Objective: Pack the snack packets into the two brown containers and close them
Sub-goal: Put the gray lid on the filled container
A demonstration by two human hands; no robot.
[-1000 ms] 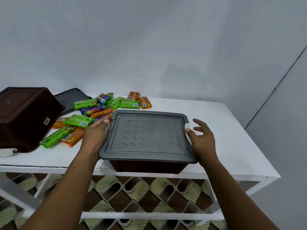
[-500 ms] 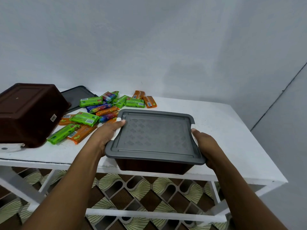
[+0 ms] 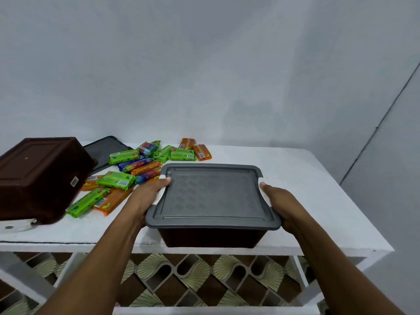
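1. The left hand [image 3: 147, 196] is bare; the left forearm [image 3: 102, 258] is uncovered to the frame's edge.
2. The right hand [image 3: 281, 201] and right forearm [image 3: 329, 258] are likewise uncovered.
3. The left thumbnail [image 3: 168, 179] is trimmed short.

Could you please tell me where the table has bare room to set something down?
The table is bare right of the closed container, out to its right edge, and along the front left, before the packets. Crowded: back left, with packets, upturned container and spare lid.
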